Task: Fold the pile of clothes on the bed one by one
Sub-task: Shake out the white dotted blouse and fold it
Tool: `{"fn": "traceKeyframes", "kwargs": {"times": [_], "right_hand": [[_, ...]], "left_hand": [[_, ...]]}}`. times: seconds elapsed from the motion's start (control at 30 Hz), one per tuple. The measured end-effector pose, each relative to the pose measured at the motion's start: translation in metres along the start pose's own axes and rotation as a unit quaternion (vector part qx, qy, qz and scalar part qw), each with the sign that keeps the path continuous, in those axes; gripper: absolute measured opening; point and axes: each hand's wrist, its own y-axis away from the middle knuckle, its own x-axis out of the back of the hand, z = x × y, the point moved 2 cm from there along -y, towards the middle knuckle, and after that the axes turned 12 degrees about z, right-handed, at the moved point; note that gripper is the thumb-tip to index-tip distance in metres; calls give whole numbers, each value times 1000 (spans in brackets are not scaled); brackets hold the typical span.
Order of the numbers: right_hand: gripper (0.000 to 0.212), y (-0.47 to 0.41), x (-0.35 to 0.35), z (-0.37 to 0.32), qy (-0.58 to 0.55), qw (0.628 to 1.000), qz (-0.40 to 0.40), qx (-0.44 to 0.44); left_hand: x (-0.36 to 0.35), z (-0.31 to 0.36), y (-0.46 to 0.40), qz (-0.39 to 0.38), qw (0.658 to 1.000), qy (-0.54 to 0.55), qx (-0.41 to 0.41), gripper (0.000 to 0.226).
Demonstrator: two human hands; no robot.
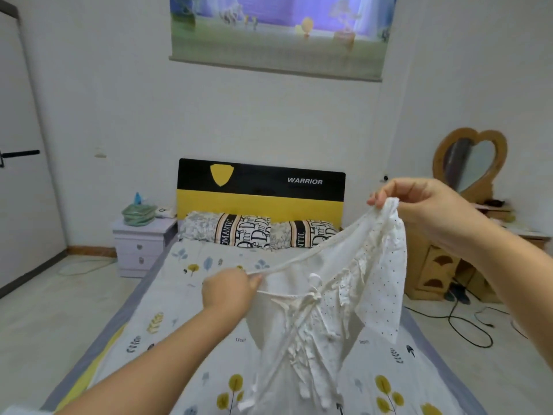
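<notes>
A first-person view looks down a bed toward its headboard, with two bare arms reaching forward.

At far left a pale lilac two-drawer bedside cabinet (140, 250) stands against the wall, a green coiled bundle resting on top. Beside it rises the black and yellow headboard (260, 190), with two patterned pillows (257, 232) propped at its foot.

The bed itself, covered by a white sheet printed with yellow and blue leaves (167, 313), fills the lower middle. No other pile of clothes is visible on the bare part of the sheet.

The left hand (229, 292) is low and near the centre, its fingers closed in a pinch on a thin edge or strap of a white, lace-trimmed blouse with small black dots (335, 298). The edge runs taut, rising to the right, which suggests the person is stretching the top of the garment to find its shape before laying it flat.

The blouse hangs in the air between the hands, its lower part draping down onto the sheet. A tied white ribbon sits near its middle.

The right hand (419, 211) is held higher, fingers clamped on the ruffled upper corner so the cloth falls open below.

At far right a heart-shaped mirror in a wooden frame (469, 163) tops a wooden dresser, black cables trailing on the floor.
</notes>
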Motion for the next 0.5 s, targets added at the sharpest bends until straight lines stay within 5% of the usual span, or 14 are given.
{"fn": "traceKeyframes", "kwargs": {"times": [0.13,0.27,0.43,0.5], "right_hand": [[26,9,2,43,179,983,9,-28],[30,17,-16,72,292,954,-5,-63],[21,22,-43,84,324,944,8,-61],[37,21,-52,87,301,950,46,-76]], "left_hand": [[32,-35,-19,131,990,50,34,27],[61,-48,-26,225,961,152,55,32],[85,-48,-29,296,916,261,78,20],[94,-46,-29,295,909,286,66,11]]}}
